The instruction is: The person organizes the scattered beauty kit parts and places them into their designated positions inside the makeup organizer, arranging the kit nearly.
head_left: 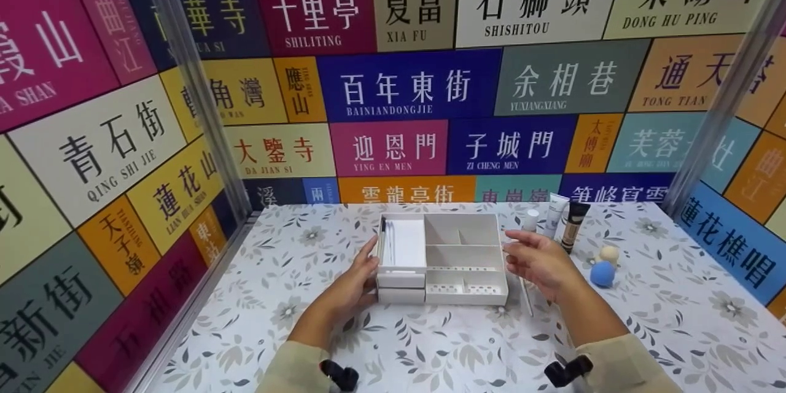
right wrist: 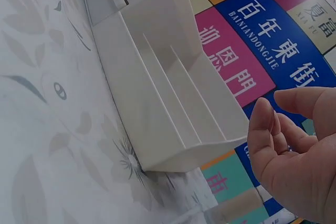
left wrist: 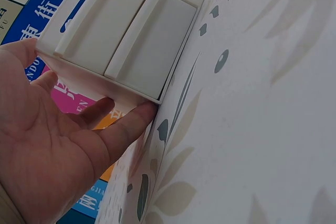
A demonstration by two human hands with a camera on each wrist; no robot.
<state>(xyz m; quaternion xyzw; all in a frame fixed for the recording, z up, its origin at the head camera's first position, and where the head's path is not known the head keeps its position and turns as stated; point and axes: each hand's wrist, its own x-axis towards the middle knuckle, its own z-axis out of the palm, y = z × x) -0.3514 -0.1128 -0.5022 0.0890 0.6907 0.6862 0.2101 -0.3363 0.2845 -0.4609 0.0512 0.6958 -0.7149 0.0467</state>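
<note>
A white desktop organizer (head_left: 466, 298) stands on the table, with open compartments on its right and two stacked drawers (head_left: 401, 280) at its left front. Slim sticks (head_left: 391, 242) lie in its upper left tray. My left hand (head_left: 350, 279) touches the organizer's left side; the left wrist view shows its fingertips (left wrist: 144, 111) along the side wall and lower edge. Beside the right wall is my right hand (head_left: 543, 263), fingers loosely bent and nothing between them. In the right wrist view, that hand (right wrist: 299, 145) is close to the organizer's right end (right wrist: 199, 153).
Right of the organizer stand a pale tube (head_left: 556, 216), a black-capped tan tube (head_left: 575, 227) and a white-capped item (head_left: 532, 218). A blue sponge (head_left: 602, 274) and a beige one (head_left: 609, 253) sit nearer. A thin white stick (head_left: 527, 298) lies beneath the right hand.
</note>
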